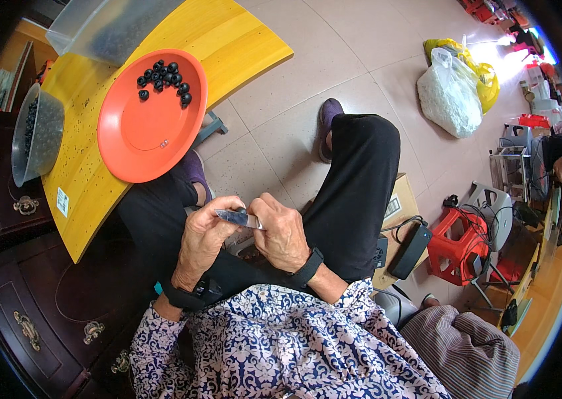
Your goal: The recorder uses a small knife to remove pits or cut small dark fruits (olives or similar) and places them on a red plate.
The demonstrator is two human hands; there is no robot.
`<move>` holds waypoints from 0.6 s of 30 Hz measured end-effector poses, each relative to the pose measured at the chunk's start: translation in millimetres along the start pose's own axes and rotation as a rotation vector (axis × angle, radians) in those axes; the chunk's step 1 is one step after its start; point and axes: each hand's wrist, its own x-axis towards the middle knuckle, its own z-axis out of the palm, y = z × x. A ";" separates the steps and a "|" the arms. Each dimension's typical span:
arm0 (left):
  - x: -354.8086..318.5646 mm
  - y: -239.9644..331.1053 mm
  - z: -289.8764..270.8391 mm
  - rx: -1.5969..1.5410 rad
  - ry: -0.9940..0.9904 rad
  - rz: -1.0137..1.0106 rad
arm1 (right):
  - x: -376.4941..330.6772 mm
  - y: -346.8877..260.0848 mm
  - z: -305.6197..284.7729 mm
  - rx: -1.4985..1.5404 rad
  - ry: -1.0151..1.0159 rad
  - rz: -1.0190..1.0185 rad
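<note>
My right hand (282,233) grips a small knife, its shiny blade (239,218) pointing left across the gap between my hands. My left hand (204,234) is closed, thumb and fingertips pinched near the blade's tip. A small black piece (241,210) shows at the blade's far edge, between both hands' fingers; most of it is hidden. Both hands are above my lap. Ahead to the left, an orange plate (131,143) carries several shiny black round pieces (161,75) near its far side, and a few tiny pale bits lie nearer.
The plate sits on a yellow board (244,40) sprinkled with dark specks. A clear round tub (55,126) with dark bits and a clear box (88,30) stand on it. Dark drawers (11,292) are at left. To the right are a cardboard box (402,199), red stool (453,246) and bags (450,93).
</note>
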 end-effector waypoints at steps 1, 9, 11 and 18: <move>0.0 -0.1 -0.2 0.006 -0.006 0.009 | 0.1 0.2 0.2 0.003 0.003 -0.005; -0.3 0.7 -1.7 0.031 -0.019 -0.004 | -0.3 2.4 1.6 -0.004 -0.026 -0.002; -0.2 1.8 -1.1 0.052 -0.009 -0.007 | -0.8 2.3 2.4 0.002 -0.036 0.003; -7.9 1.9 -3.4 0.012 -0.119 -0.090 | -3.2 34.7 13.4 0.176 0.071 0.317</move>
